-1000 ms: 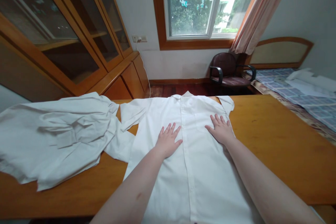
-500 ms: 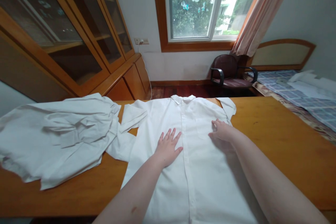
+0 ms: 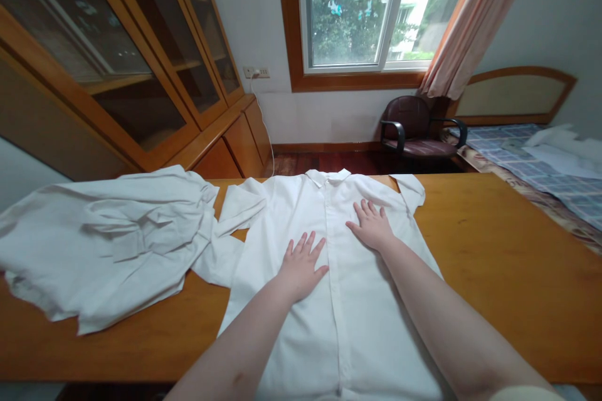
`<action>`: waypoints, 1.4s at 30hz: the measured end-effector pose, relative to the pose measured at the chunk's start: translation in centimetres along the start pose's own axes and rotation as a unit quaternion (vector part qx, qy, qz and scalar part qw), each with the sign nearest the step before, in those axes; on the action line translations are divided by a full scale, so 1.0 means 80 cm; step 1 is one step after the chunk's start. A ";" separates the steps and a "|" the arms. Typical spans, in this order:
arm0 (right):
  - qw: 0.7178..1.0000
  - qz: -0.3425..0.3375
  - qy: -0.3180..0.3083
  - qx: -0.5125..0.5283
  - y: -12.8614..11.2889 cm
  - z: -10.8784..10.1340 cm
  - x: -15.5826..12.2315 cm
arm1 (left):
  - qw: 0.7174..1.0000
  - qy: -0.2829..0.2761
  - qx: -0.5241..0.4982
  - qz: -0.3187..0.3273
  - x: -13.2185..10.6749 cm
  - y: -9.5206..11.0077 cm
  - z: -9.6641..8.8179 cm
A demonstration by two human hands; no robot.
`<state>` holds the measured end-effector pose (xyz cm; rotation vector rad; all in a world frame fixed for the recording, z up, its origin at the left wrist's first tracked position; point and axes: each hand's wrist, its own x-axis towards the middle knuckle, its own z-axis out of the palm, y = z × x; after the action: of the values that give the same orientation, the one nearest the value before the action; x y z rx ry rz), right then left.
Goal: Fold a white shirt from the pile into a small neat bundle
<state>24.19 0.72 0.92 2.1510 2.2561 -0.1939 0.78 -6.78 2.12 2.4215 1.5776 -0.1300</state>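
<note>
A white button-up shirt (image 3: 310, 326) lies spread front side up on the wooden table (image 3: 508, 288), its collar toward the far edge. My left hand (image 3: 303, 266) rests flat on the shirt, left of the button placket, fingers spread. On the other side of the placket, higher up the chest, my right hand (image 3: 371, 225) is also laid on the cloth with its fingers apart. Neither hand holds anything. The shirt's lower end runs out of view at the bottom.
A second white garment (image 3: 136, 238) lies crumpled on the table at the left, touching the shirt's sleeve side. Beyond the table stand a glass-door cabinet (image 3: 155, 62), a brown armchair (image 3: 414, 125) and a bed (image 3: 540, 156) with a plaid cover. A window is at the back.
My right hand has moved left and slightly up from the shirt's right side onto the chest, and its fingers have spread flat. My left hand has stayed in place.
</note>
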 end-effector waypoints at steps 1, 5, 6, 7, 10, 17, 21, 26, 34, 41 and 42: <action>1.000 0.005 -0.006 -0.001 -0.001 -0.001 -0.002 | 1.000 -0.012 -0.002 -0.004 -0.001 0.003 -0.007; 0.996 0.023 -0.085 -0.003 -0.013 -0.011 -0.012 | 0.996 -0.080 -0.014 -0.028 -0.001 0.023 -0.054; 0.994 0.030 -0.105 -0.006 -0.016 -0.012 -0.014 | 0.995 -0.094 -0.016 -0.040 0.000 0.030 -0.066; 0.992 0.036 -0.117 -0.008 -0.018 -0.013 -0.016 | 0.993 -0.102 -0.016 -0.052 0.004 0.037 -0.077; 0.993 0.038 -0.110 -0.012 -0.020 -0.011 -0.020 | 0.997 -0.047 -0.005 -0.059 0.025 0.052 -0.088; 0.997 0.031 -0.063 -0.025 -0.024 -0.010 -0.035 | 0.991 0.111 0.006 0.073 0.084 0.033 -0.020; 0.999 0.033 -0.025 0.006 -0.022 -0.031 -0.039 | 0.996 0.071 -0.004 0.052 0.089 0.021 0.003; 0.979 0.158 0.090 0.090 0.025 -0.051 -0.020 | 0.997 0.069 -0.009 0.021 0.085 0.018 0.005; 0.929 0.311 0.130 0.151 0.110 -0.035 0.009 | 0.996 0.087 -0.001 -0.010 0.089 0.013 0.007; 0.902 0.321 0.179 0.224 0.137 -0.025 0.012 | 0.996 0.090 -0.009 -0.007 0.090 0.012 0.009; 0.889 0.313 0.220 0.250 0.140 -0.024 0.011 | 0.996 0.090 -0.011 -0.008 0.091 0.012 0.009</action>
<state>35.40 2.27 1.88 3.3716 1.6312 -0.3216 4.68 -0.89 0.07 2.4639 1.6634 0.1064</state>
